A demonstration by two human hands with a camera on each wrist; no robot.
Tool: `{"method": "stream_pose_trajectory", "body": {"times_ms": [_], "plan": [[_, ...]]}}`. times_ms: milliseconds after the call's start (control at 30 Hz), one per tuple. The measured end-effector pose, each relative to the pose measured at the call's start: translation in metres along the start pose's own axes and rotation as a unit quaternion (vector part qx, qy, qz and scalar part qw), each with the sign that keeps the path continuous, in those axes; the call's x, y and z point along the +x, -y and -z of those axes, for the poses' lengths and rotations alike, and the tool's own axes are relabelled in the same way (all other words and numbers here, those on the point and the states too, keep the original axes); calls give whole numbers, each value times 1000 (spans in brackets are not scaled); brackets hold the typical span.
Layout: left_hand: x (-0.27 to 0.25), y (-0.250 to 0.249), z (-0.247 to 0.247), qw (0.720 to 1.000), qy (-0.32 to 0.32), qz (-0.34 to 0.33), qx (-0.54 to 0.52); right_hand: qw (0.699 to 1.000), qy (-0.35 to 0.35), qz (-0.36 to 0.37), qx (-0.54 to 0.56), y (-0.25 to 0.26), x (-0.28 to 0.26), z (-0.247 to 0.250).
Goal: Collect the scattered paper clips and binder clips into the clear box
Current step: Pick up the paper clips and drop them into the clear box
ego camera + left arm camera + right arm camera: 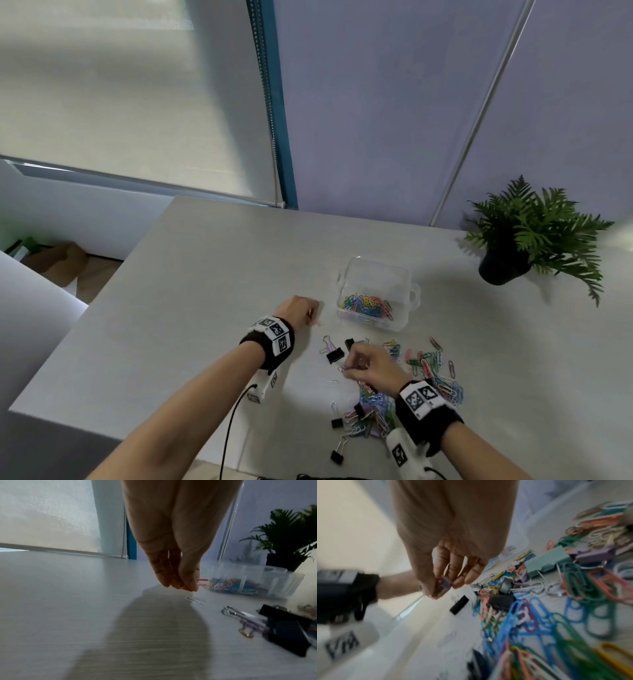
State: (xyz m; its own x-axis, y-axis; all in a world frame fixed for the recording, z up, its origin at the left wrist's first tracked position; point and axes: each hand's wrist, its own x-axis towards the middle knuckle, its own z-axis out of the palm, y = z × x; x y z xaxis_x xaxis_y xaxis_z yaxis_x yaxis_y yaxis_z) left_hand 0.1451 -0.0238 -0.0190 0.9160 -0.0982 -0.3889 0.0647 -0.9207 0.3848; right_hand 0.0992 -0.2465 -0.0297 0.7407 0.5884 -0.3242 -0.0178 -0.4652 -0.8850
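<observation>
The clear box [404, 274] [281, 582] stands mid-table with several coloured paper clips [368, 305] inside. My left hand [301, 311] [180, 584] hovers just left of the box, pinching an orange paper clip [206, 583]. A white paper clip [195, 601] lies on the table below it. My right hand [363, 363] [443, 586] hangs over the scattered pile, pinching a small purple binder clip [445, 583]. Black binder clips [335, 354] [288, 631] lie between the hands. A heap of coloured paper clips [435, 370] [556, 608] spreads right of and below my right hand.
A potted fern [527, 233] stands at the table's [205, 291] far right. More black binder clips [337, 419] lie near the front edge. A black cable [233, 421] runs from my left wrist. A window blind and wall bound the far side.
</observation>
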Motion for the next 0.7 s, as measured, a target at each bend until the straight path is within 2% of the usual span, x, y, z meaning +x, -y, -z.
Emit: {"method": "stream_pose_trajectory", "body": {"times_ms": [100,200,267,367,467,567,700], "plan": [[6,2,-9,1000,13,-16,17,986,-44,-38,159,9,-1,13],[8,4,-13,999,7,-27,28,948,-87,-73,298,12,1,27],[9,4,-15,999,6,-32,32,927,-104,-88,349,13,6,37],[10,1,-14,998,2,-40,39,917,-166,-91,351,13,20,53],[14,0,-18,998,7,-34,48,926,-213,-70,304,15,36,70],[14,-3,-17,999,7,-21,50,935,-211,-65,279,14,52,82],[14,-6,-17,998,0,-18,57,932,-189,-70,301,11,62,88]]}}
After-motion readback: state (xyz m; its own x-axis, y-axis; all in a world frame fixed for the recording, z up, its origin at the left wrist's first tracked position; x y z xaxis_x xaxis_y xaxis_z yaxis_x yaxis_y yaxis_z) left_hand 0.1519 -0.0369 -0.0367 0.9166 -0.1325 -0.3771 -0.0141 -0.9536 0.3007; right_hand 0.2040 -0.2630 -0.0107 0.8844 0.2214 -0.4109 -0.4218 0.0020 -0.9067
